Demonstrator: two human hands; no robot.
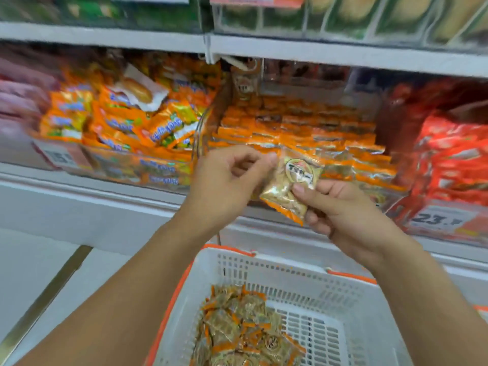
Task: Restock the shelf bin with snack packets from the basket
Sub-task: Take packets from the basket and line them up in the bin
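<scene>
A clear snack packet (289, 184) with orange ends and a round label hangs in front of the shelf bin (298, 128). My right hand (343, 210) grips its lower right side, thumb on top. My left hand (227, 178) pinches the packet's upper left corner with curled fingers. The clear-walled bin holds rows of the same orange-edged packets. Below my arms sits a white basket (303, 276) with an orange rim, and a heap of the same packets (245, 328) lies in its left part.
Left of the bin is a bin of orange and green packets (126, 125). Right of it are red packets (449, 159) behind a price tag (438, 219). A white shelf edge (105, 188) runs below, and another shelf (317, 52) runs above.
</scene>
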